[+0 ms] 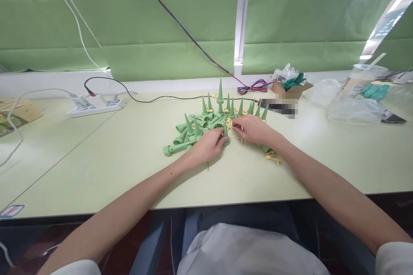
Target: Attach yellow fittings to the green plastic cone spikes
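My left hand [210, 143] is closed around a green plastic spike [225, 132], which stands point up with its wide base near the tabletop. Just to its right, the fingers of my right hand [253, 128] are pinched together beside a small heap of yellow plastic pieces [229, 123]; whatever is between those fingertips is hidden. Loose green spikes and tubes [201, 120] lie jumbled left of and behind my left hand. Several more green spikes [232, 108] stand upright in a rough row behind both hands. More yellow pieces [273, 158] lie under my right forearm.
The pale table [106, 172] carries a white power strip [97, 106] at the left. Behind the hands runs a black cable. At the back right are coiled red-blue wire [253, 88], a cardboard box [290, 90] with plastic wrap and a plastic cup [355, 80] with a straw.
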